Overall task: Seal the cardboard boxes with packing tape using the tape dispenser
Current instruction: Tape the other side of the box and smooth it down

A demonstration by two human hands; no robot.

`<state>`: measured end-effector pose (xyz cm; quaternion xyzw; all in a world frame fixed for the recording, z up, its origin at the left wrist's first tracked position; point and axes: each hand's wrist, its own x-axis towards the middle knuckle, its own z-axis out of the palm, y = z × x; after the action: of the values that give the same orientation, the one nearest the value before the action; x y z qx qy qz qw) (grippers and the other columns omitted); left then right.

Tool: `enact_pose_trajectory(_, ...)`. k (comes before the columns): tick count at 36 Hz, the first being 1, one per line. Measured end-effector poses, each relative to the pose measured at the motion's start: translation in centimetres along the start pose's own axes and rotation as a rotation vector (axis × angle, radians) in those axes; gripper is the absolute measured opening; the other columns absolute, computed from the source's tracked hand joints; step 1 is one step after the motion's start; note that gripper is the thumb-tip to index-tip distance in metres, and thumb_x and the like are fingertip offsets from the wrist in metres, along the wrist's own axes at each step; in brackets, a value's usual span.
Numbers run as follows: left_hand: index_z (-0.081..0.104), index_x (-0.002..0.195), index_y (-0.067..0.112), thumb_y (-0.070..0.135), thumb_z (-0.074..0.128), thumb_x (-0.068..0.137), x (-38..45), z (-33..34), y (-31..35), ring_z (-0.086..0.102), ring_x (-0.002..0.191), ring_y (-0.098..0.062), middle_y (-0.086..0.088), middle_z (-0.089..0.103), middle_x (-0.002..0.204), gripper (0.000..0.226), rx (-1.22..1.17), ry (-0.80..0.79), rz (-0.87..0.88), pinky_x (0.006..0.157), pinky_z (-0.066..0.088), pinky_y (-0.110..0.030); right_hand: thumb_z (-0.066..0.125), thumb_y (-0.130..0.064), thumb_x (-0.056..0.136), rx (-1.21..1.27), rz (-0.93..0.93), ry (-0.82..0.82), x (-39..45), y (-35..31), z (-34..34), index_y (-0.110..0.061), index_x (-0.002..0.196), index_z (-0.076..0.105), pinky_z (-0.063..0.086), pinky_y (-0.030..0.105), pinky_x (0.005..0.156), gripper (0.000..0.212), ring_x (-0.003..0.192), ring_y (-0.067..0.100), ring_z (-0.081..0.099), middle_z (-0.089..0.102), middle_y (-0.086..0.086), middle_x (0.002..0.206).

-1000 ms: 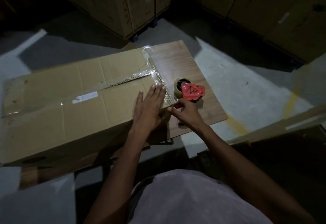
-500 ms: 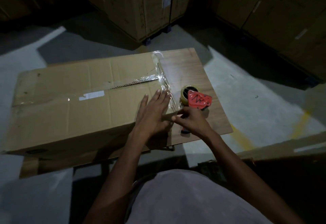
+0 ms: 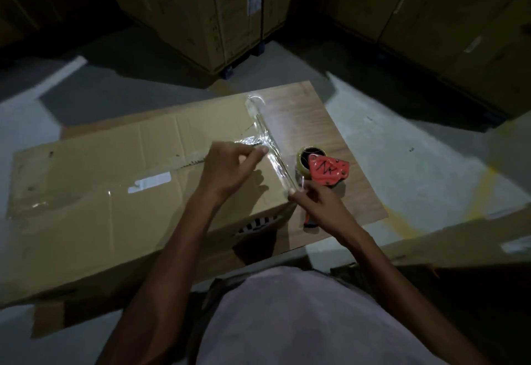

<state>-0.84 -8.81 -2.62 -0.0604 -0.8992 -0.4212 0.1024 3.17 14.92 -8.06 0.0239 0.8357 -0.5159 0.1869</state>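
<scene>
**Tape strip at the box's right end**

The left hand (image 3: 227, 172) lies on top of the box (image 3: 94, 206), fingers loosely curled, their tips at the shiny tape (image 3: 273, 154) near the centre seam; whether it pinches the tape or only presses it is hard to make out in the dim light. The right hand (image 3: 321, 206) sits at the box's near right corner, fingers curled, pinching the near end of the tape strip there. It covers the handle of the dispenser (image 3: 327, 172), so whether it grips the handle too cannot be told; only a small dark end of the handle shows below the wrist.

The dispenser stands just beyond the right hand on the bare part of the desk (image 3: 316, 123), close beside the box's right end. Its side plate is orange-red with black scrawl, and a yellowish roll sits at its far side.

The tape runs clear and glossy along the box's right edge, from the far corner to the near one, with a branch leftward along the seam. The box is long, brown, with a white label on top; its left end is blurred. Large cartons (image 3: 207, 11) stand dark behind on the floor (image 3: 402, 146).
</scene>
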Motion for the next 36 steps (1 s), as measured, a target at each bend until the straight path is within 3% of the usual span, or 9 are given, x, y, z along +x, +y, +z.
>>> enact_pose_trajectory(2, 0.074, 0.068, 0.004, 0.033, 0.066, 0.099, 1.7, 0.5, -0.3, 0.068, 0.061, -0.023, -0.007, 0.070, 0.063, 0.043, 0.069, 0.136, 0.052, 0.070, 0.054, -0.041, 0.071, -0.058, 0.092, 0.002, 0.034, 0.085, 0.2, 0.2, 0.6, -0.015, 0.138, 0.060, 0.060, 0.041, 0.080, 0.064, 0.097, 0.021, 0.071, 0.072, 0.010, 0.111)
enact_pose_trajectory(5, 0.070, 0.070, 0.012, 0.026, 0.066, 0.096, 3.6, 1.8, -0.6, 0.063, 0.077, -0.027, -0.003, 0.070, 0.072, 0.030, 0.139, 0.278, 0.071, 0.078, 0.040, -0.036, 0.077, -0.055, 0.090, 0.054, 0.065, 0.165, -0.2, 0.5, 1.6, -0.019, 0.138, 0.057, 0.056, 0.038, 0.076, 0.064, 0.086, 0.015, 0.066, 0.064, -0.004, 0.092)
enact_pose_trajectory(7, 0.073, 0.092, 0.014, 0.028, 0.064, 0.095, 4.7, 2.6, -1.4, 0.061, 0.098, -0.030, -0.005, 0.072, 0.093, 0.017, 0.219, 0.286, 0.085, 0.086, 0.036, -0.038, 0.077, -0.061, 0.081, 0.090, 0.102, 0.232, -0.5, 0.5, 2.2, -0.019, 0.135, 0.057, 0.055, 0.038, 0.081, 0.072, 0.083, 0.011, 0.062, 0.058, -0.010, 0.084)
enact_pose_trajectory(10, 0.059, 0.130, 0.018, 0.034, 0.049, 0.101, 5.5, 3.8, -3.5, 0.047, 0.128, -0.029, -0.006, 0.059, 0.132, 0.035, 0.486, 0.154, -0.052, 0.107, 0.030, -0.045, 0.071, -0.077, 0.065, 0.045, 0.170, 0.289, -0.7, 0.1, 2.2, -0.024, 0.129, 0.057, 0.056, 0.038, 0.084, 0.084, 0.083, 0.007, 0.064, 0.063, -0.011, 0.084)
enact_pose_trajectory(13, 0.047, 0.142, 0.020, 0.031, 0.037, 0.103, 5.8, 4.4, -4.4, 0.030, 0.146, -0.033, -0.009, 0.040, 0.155, 0.042, 0.582, 0.089, -0.195, 0.121, 0.013, -0.052, 0.061, -0.087, 0.062, -0.079, 0.193, 0.312, -0.2, -0.6, 2.1, -0.027, 0.122, 0.054, 0.053, 0.037, 0.075, 0.085, 0.083, 0.008, 0.065, 0.066, -0.011, 0.085)
enact_pose_trajectory(20, 0.035, 0.153, 0.018, 0.028, 0.029, 0.104, 6.0, 4.8, -4.3, 0.017, 0.154, -0.036, -0.015, 0.025, 0.165, 0.050, 0.626, 0.025, -0.256, 0.123, 0.010, -0.057, 0.057, -0.089, 0.069, -0.216, 0.222, 0.302, 3.6, -3.0, 2.1, -0.033, 0.118, 0.041, 0.045, 0.032, 0.058, 0.076, 0.080, 0.014, 0.065, 0.063, -0.011, 0.092)
enact_pose_trajectory(25, 0.030, 0.155, 0.018, 0.031, 0.029, 0.105, 6.2, 4.7, -4.2, 0.013, 0.155, -0.036, -0.016, 0.019, 0.167, 0.052, 0.661, -0.025, -0.279, 0.123, 0.009, -0.058, 0.059, -0.085, 0.071, -0.291, 0.156, 0.279, 7.2, -5.3, 1.9, -0.026, 0.127, 0.028, 0.057, 0.047, 0.079, 0.088, 0.082, 0.020, 0.067, 0.066, -0.003, 0.090)
enact_pose_trajectory(32, 0.028, 0.157, 0.019, 0.035, 0.030, 0.105, 6.3, 4.6, -4.3, 0.011, 0.156, -0.036, -0.015, 0.017, 0.168, 0.055, 0.686, -0.033, -0.279, 0.123, 0.011, -0.057, 0.049, -0.082, 0.085, -0.437, -0.003, 0.262, 11.8, -9.0, 2.7, -0.032, 0.123, 0.012, 0.055, 0.044, 0.077, 0.074, 0.080, 0.025, 0.069, 0.069, 0.005, 0.095)
enact_pose_trajectory(36, 0.032, 0.156, 0.020, 0.036, 0.031, 0.104, 6.4, 4.8, -4.7, 0.014, 0.155, -0.036, -0.014, 0.021, 0.167, 0.054, 0.701, -0.013, -0.274, 0.123, 0.013, -0.057, 0.044, -0.080, 0.090, -0.529, 0.020, 0.262, 15.3, -10.4, 3.1, -0.022, 0.128, 0.014, 0.045, 0.054, 0.100, 0.075, 0.102, 0.034, 0.065, 0.064, 0.011, 0.120)
